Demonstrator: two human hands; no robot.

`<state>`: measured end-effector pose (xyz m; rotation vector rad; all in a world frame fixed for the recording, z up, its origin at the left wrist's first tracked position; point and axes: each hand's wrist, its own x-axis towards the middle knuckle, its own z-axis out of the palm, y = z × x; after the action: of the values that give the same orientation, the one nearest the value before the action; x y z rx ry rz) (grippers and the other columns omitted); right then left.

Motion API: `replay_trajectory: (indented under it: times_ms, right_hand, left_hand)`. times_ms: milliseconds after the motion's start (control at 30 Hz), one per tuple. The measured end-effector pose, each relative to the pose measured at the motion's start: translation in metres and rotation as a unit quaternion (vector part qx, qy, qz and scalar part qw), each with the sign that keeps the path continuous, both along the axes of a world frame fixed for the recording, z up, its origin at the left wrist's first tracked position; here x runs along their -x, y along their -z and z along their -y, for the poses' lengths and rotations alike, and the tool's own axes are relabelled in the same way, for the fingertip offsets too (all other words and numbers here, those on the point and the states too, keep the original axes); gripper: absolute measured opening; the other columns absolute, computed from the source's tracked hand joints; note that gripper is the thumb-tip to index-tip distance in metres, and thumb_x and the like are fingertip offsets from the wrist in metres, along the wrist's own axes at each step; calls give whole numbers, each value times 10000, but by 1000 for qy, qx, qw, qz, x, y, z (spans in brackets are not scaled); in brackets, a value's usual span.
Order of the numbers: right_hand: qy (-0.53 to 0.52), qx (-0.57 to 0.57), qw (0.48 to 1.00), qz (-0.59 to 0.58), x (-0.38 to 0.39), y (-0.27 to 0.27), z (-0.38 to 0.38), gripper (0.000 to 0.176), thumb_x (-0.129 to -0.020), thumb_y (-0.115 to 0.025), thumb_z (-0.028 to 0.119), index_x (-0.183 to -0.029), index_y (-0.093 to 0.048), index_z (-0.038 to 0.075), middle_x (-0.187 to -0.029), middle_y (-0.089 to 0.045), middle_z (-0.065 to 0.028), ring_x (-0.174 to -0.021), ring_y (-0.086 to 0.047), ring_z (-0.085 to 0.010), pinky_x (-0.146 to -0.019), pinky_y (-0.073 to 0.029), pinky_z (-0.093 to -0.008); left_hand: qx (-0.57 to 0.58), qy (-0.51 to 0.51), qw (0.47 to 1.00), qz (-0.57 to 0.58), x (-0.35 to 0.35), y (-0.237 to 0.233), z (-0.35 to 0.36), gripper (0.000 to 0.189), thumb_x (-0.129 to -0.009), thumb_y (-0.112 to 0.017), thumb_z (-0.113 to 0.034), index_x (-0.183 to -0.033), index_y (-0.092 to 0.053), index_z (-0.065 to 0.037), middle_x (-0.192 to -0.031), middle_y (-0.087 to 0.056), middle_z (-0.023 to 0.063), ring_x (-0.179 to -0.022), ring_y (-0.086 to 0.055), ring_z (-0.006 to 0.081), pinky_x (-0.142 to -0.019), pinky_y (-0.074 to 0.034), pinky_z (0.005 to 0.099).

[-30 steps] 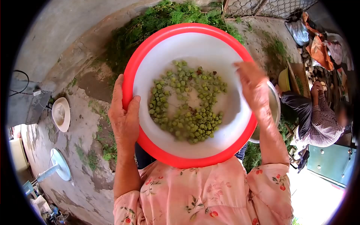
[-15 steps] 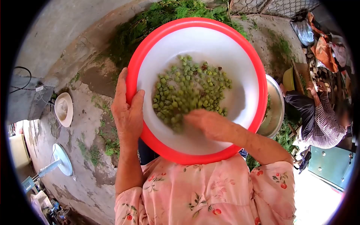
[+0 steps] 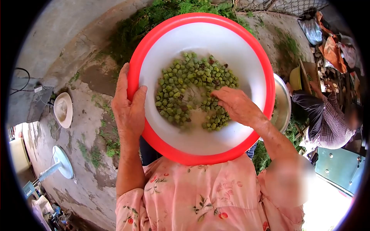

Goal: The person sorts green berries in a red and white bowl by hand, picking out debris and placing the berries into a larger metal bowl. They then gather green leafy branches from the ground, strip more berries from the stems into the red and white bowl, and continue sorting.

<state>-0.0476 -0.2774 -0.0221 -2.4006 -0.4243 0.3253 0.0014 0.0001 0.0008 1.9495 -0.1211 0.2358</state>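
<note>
A big round basin (image 3: 246,46), red outside and white inside, is held up in front of me. Many small green seed cones (image 3: 181,84) lie on its bottom, with a few brown bits among them. My left hand (image 3: 129,107) grips the basin's left rim, thumb inside. My right hand (image 3: 237,106) is inside the basin, fingers spread and resting on the green cones at the right of the pile.
A metal bowl (image 3: 283,107) sits just behind the basin's right edge. Another person in a checked shirt (image 3: 327,119) crouches at the right. Green cut branches (image 3: 154,19) lie on the concrete ground beyond. A white hat (image 3: 63,109) and a fan base (image 3: 61,163) lie at the left.
My right hand moved from the basin's right rim down into the basin, swept across the near side of the cones, and now rests on the pile's right part. The pile has shifted.
</note>
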Motion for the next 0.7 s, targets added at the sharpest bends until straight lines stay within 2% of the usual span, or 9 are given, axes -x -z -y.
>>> replay_trajectory:
  times_ms: [100,200,300,333,433,533,633,700]
  right_hand:
    - [-40,-66,994,-80,1,17,-5,364,-737,-502,-90,-1087,-550,-3,-990,-585,-189,-912,-594,-362,-735,-490,-424]
    - [-106,-5,992,-65,2,25,-15,384,-750,-546,-122,-1119,-554,-17,-1076,-579,-175,-876,-593,-343,-745,-501,-375]
    - [-17,-66,995,74,-5,33,-6,381,-765,-547,-101,-1137,-544,-15,-1092,-576,-180,-910,-593,-353,-756,-500,-386]
    - [0,-19,995,94,-7,24,-4,387,-770,-553,-89,-1149,-535,-12,-1094,-572,-183,-937,-587,-362,-773,-494,-392]
    - [-27,-63,985,159,-6,21,-9,387,-767,-572,-77,-1145,-535,-8,-1066,-576,-185,-948,-582,-368,-778,-488,-399]
    - [-86,-85,992,24,3,8,-35,390,-770,-579,-68,-1152,-535,-2,-1038,-584,-184,-935,-583,-365,-772,-487,-400]
    - [-109,-106,987,-48,0,5,-57,353,-779,-576,-53,-1127,-560,5,-1014,-588,-183,-919,-580,-367,-765,-484,-404]
    - [-139,-82,985,-65,-5,9,-62,327,-779,-573,-55,-1100,-579,5,-993,-587,-179,-896,-582,-364,-748,-484,-409]
  left_hand:
    - [-10,4,1000,1,0,0,-1,544,-831,-555,-31,-1357,-421,3,-1263,-549,158,-1122,-544,204,-962,-410,315]
    - [-36,6,999,20,-2,-2,-2,553,-822,-566,-31,-1352,-414,20,-1265,-547,199,-1112,-566,250,-953,-423,336]
    - [-34,5,999,31,0,1,-3,556,-820,-566,-29,-1353,-415,17,-1264,-548,199,-1110,-567,252,-955,-422,333]
    - [-27,6,999,29,0,1,-3,556,-820,-567,-28,-1353,-415,16,-1266,-547,198,-1112,-567,250,-956,-421,332]
    - [1,3,1000,11,1,0,0,556,-820,-569,-26,-1353,-417,16,-1279,-540,194,-1124,-560,245,-961,-418,328]
    - [6,2,1000,15,-1,3,0,554,-818,-571,-20,-1350,-421,16,-1288,-536,190,-1133,-556,239,-966,-416,324]
    - [-2,2,1000,19,-2,5,-3,552,-817,-570,-14,-1349,-423,17,-1293,-535,187,-1138,-555,236,-968,-415,321]
    - [-7,5,1000,20,-1,4,-3,552,-816,-570,-12,-1348,-424,16,-1296,-533,184,-1140,-554,234,-970,-414,321]
